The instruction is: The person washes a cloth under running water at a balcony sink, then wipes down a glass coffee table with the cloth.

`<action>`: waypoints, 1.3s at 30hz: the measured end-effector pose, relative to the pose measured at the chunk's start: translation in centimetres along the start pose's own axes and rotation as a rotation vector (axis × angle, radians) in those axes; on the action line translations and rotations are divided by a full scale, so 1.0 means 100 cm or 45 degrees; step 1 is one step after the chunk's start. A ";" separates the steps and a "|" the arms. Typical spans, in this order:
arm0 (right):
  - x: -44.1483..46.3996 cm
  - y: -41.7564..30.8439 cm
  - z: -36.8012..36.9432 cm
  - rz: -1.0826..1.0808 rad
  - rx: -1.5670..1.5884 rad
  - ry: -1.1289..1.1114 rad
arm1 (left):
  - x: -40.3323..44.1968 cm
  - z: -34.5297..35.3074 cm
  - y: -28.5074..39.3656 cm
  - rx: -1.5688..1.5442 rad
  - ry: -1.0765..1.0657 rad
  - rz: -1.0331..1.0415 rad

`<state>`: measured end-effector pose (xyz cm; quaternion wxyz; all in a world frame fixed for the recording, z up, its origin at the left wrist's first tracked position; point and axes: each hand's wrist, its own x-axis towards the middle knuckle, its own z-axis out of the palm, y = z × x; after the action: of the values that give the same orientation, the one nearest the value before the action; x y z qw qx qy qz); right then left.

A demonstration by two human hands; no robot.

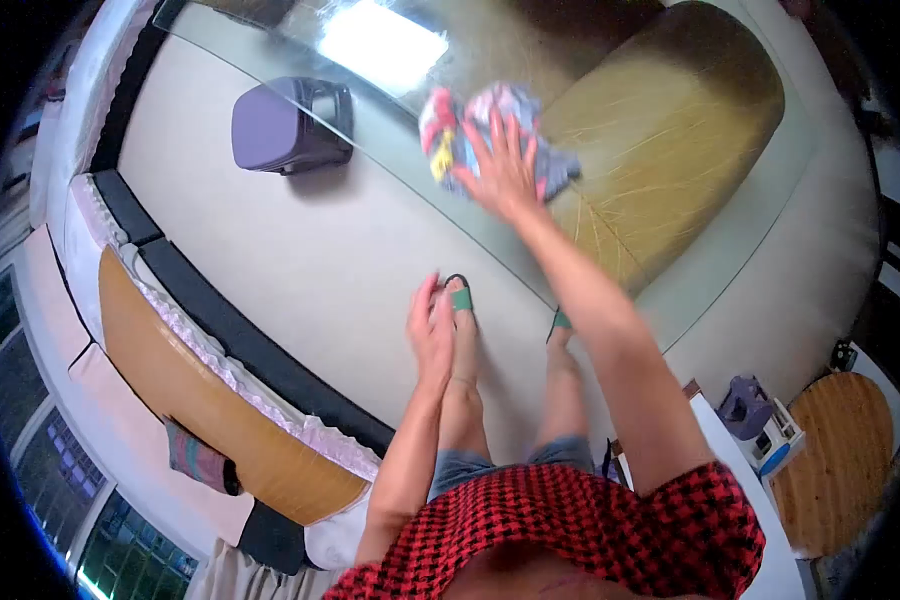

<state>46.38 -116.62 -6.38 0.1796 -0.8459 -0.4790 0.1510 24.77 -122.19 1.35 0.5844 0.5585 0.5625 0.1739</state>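
Observation:
Spread flat on a multicoloured cloth (445, 140), my right hand (503, 165) presses it against the glass tabletop (430, 195). Its fingers are apart and point toward the far side. The cloth is bunched around the hand, with pink, yellow, white and grey-blue patches. Under the glass is a brown-gold base with a streaked pattern (660, 150). My left hand (432, 330) hangs in the air over the floor, near my left foot, with nothing visible in it and its fingers somewhat apart.
A purple stool (275, 125) stands at the glass's left edge, partly beneath it. A long seat with dark edging and lace (240, 370) curves along the left, with a wooden board (220, 410) on it. At lower right is a round wooden top (835, 460).

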 end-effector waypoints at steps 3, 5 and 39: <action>-0.064 0.029 -0.018 0.065 0.645 -0.119 | 0.055 0.088 0.027 -0.053 -0.099 0.389; -0.072 0.052 -0.064 0.422 1.380 0.350 | 0.069 0.135 0.058 0.669 -0.031 0.318; -0.040 0.219 -0.068 0.817 -0.515 0.406 | 0.247 0.038 0.026 1.473 -0.387 1.141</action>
<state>63.90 -131.58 -9.84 0.0257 -0.9834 -0.1770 -0.0309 36.67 -102.62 -8.86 0.1418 0.9703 0.1957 -0.0075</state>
